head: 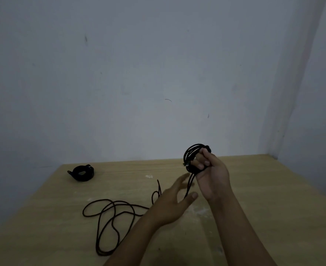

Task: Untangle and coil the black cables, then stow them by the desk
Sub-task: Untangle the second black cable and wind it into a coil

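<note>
My right hand point(211, 173) is raised above the wooden desk point(264, 198) and grips a partly wound coil of black cable point(192, 154). Strands hang down from that coil to my left hand point(174, 202), whose thumb and fingers are spread around them; whether it pinches the strands is unclear. The loose rest of the black cable point(110, 221) lies in wide loops on the desk at lower left. A second black cable, a finished tight coil point(82, 172), rests near the desk's far left corner.
The desk stands in a room corner, with a pale wall point(158, 73) behind and another wall on the right. White scuff marks point(200, 210) show on the desktop near my hands.
</note>
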